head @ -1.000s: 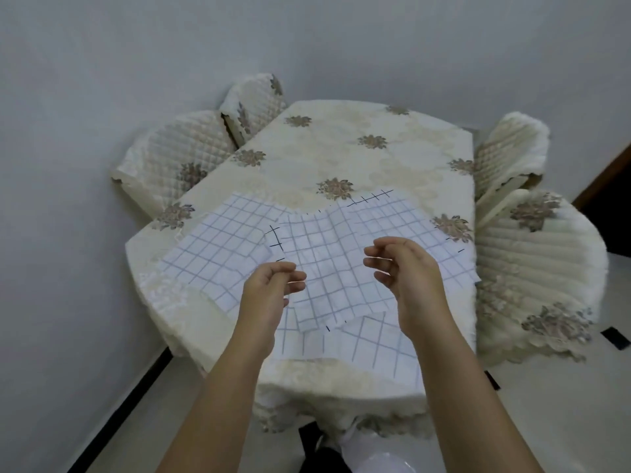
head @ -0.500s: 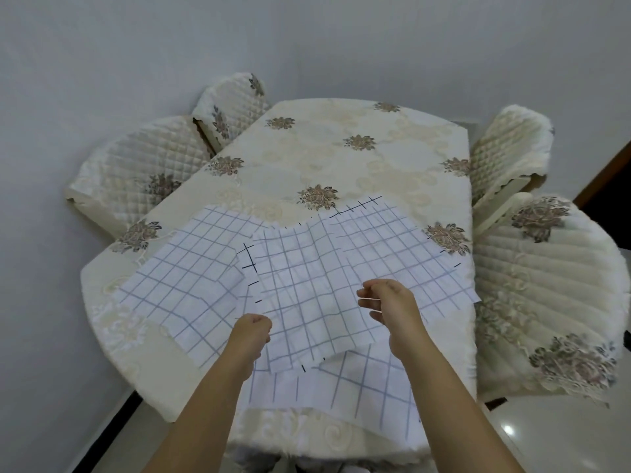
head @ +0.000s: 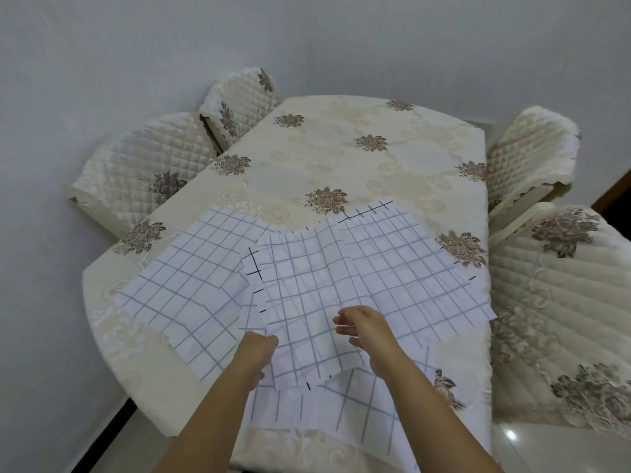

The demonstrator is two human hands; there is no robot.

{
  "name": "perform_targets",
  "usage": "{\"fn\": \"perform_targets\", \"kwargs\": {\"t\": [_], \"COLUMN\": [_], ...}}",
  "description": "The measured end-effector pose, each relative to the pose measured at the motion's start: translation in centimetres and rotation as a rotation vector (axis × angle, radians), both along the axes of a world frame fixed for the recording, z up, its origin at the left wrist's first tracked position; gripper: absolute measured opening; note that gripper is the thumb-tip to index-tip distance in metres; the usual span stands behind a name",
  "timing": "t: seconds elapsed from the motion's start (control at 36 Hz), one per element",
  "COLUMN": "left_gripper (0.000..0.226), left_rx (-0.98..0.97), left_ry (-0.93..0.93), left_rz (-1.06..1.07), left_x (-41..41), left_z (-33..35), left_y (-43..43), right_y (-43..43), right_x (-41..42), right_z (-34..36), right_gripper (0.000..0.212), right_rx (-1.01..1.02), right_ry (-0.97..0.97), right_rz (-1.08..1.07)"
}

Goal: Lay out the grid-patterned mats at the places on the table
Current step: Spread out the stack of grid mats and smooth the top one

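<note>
Several white grid-patterned mats lie overlapped on the near end of the table (head: 358, 172). One mat (head: 191, 288) lies at the left and one (head: 430, 268) at the right. A rumpled top mat (head: 307, 288) lies across the middle. A further mat (head: 345, 414) hangs over the near edge. My left hand (head: 256, 356) grips the top mat's left edge, its fingertips hidden. My right hand (head: 365, 327) is on the same mat's middle with bent fingers; whether it pinches cloth is unclear.
The table wears a cream floral cloth. Two quilted chair backs (head: 143, 172) (head: 239, 100) stand at its left, and two more chairs (head: 532, 151) (head: 563, 302) at its right. A white wall is close on the left. Pale floor (head: 546, 448) shows at the lower right.
Both hands came down from above the mats onto the top mat. My left hand took hold of its left edge. The view moved closer to the table.
</note>
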State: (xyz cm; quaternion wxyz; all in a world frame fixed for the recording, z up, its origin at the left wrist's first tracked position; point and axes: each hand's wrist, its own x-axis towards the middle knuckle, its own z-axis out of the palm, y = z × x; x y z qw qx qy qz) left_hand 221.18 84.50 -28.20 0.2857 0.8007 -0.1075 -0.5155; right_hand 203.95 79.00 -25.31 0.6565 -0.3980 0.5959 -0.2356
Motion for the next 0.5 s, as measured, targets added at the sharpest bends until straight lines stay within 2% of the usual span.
{"fn": "perform_targets", "kwargs": {"t": [0.11,0.28,0.5], "left_gripper": [0.017,0.014,0.025], "left_rx": [0.007,0.020,0.024], "left_ry": [0.026,0.043,-0.017], "left_rz": [-0.024,-0.042,-0.055], "left_x": [0.3,0.5,0.7], "left_z": [-0.3,-1.1,-1.8], "left_y": [-0.4,-0.8,-1.3], "right_y": [-0.4,-0.9,-1.0], "right_x": [0.3,0.7,1.2], "right_z": [-0.7,-1.4,-1.5], "right_gripper": [0.018,0.016,0.016], "right_rx": [0.030,0.047,0.043], "right_ry": [0.010,0.041,0.066], "right_rz": [0.006,0.020,0.049]}}
